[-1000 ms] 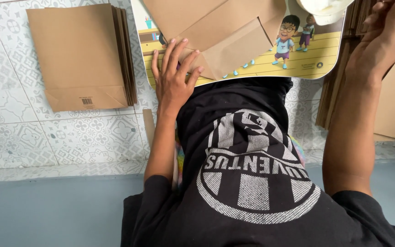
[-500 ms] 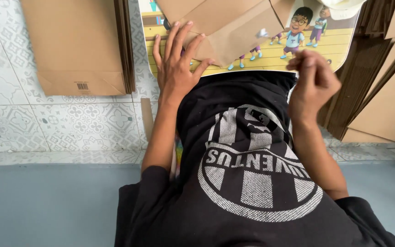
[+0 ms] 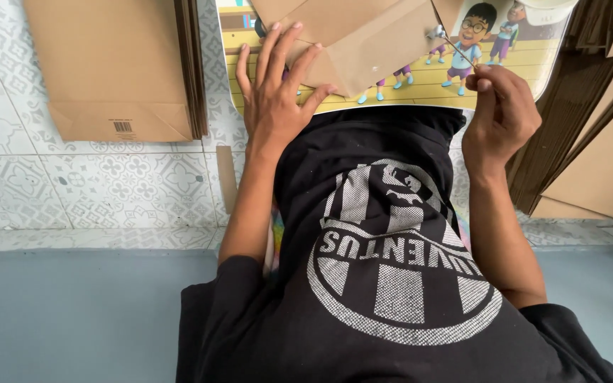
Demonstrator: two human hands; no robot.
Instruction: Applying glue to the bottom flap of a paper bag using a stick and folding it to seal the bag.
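Black T-shirt (image 3: 384, 269) fills lower centre of frame: soft knit, grainy white circular print, folds at the top hem where it overlaps the board edge.

Floor: patterned white tile (image 3: 72, 184) across the left, glossy; a flat grey-blue band (image 3: 72, 312) below it.

Stack of brown paper bags (image 3: 115, 67), upper left: matte kraft, rectangular, folded bottom flap towards the lower edge, many thin edges showing along its right side. Top cut off by the frame. More brown sheets (image 3: 604, 149) fanned at the right edge, partly out of view.

Cartoon-printed board (image 3: 427, 81), upper centre: smooth, glossy, yellow plank pattern, rounded lower edge. Upper part cut off; middle hidden under the bag.

Brown paper bag (image 3: 363, 42) on the board, top centre: flat kraft, creased, one folded corner pointing to the lower right. Long axis runs roughly upper right to lower left; top end out of frame.

Left hand (image 3: 274, 99): flat, fingers spread, palm down, pressing the bag's lower left part. Nothing gripped.

Right hand (image 3: 501, 117): fingers pinched shut on a thin stick (image 3: 457, 48), upper right. Stick slants up and left; pale blob at its tip, just off the bag's right edge. Tip's material hard to make out.
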